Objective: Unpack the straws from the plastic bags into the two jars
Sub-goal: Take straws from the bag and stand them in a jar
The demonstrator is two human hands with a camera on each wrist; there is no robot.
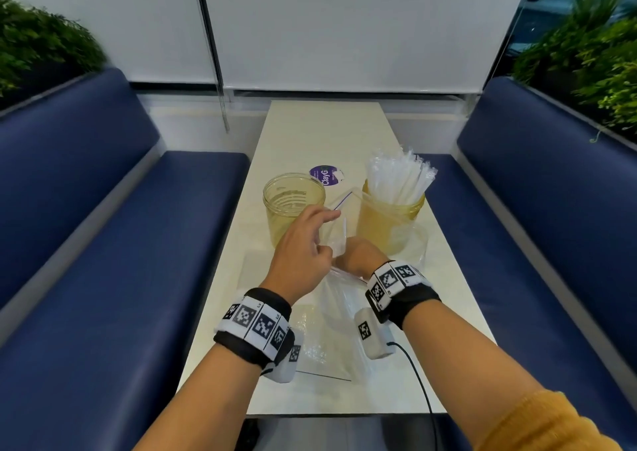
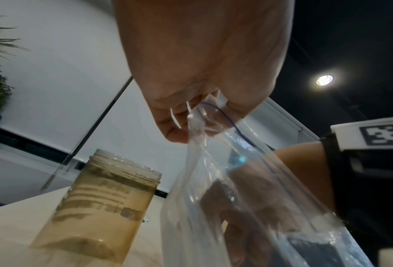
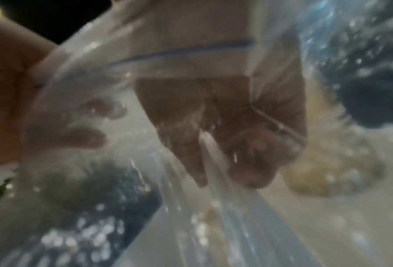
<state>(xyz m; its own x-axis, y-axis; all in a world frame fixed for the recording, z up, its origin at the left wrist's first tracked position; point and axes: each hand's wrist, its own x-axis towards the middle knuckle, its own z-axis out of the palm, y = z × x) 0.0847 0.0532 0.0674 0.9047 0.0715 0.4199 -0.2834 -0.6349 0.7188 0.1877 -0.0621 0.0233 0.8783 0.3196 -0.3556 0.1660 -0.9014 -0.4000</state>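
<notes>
Near: left hand (image 1: 303, 254) pinching the zip top of a clear plastic bag (image 1: 332, 316) over the table (image 1: 324, 130), right hand (image 1: 358, 256) reaching inside, fingers curled, maybe on 1 straw, too blurry to tell. Farther: 1 empty jar (image 1: 293, 206) on the left, 1 jar full of straws (image 1: 391, 216) on the right. Step: opening bag 2; next, probably lifting straws into the empty jar.
</notes>
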